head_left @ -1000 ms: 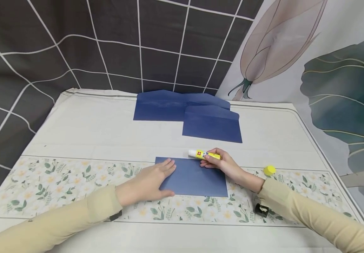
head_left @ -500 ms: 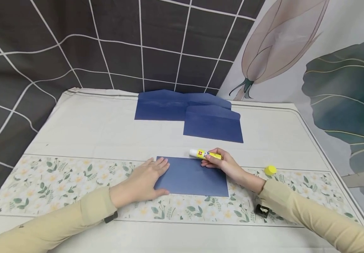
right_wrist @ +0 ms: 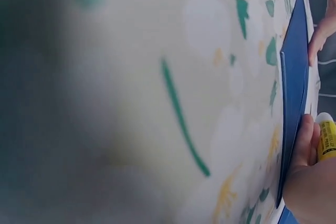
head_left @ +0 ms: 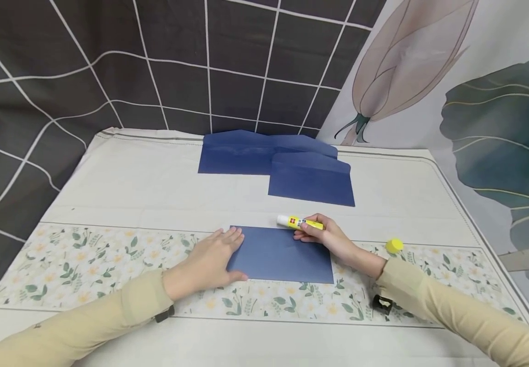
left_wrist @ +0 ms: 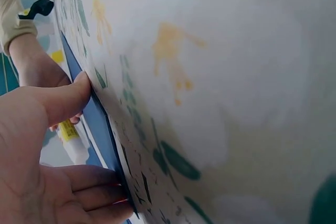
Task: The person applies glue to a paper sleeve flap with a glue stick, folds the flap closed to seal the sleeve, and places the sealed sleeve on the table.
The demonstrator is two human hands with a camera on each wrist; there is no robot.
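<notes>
A blue envelope [head_left: 282,257] lies flat on the floral band of the tablecloth in front of the person. Over its left edge rests the left hand [head_left: 213,257], fingers extended and thumb near the lower corner. The right hand [head_left: 326,237] grips a yellow glue stick [head_left: 303,223] with a white end pointing left, held over the envelope's top edge. Some right-hand fingers touch the envelope's upper right part. In the left wrist view, the thumb and fingers of the left hand [left_wrist: 58,145] lie along the envelope [left_wrist: 97,121]. The right wrist view shows the glue stick [right_wrist: 327,139] beside the envelope [right_wrist: 295,77].
Several blue envelopes with raised flaps lie overlapping at the back, the front one [head_left: 312,181] nearest. A yellow cap [head_left: 394,245] stands right of the right hand. The white tablecloth [head_left: 145,178] covers the table, with a dark gridded curtain [head_left: 172,61] behind it.
The left hand has slid left from the envelope's face to its left edge. The right hand keeps hold of the glue stick in nearly the same place.
</notes>
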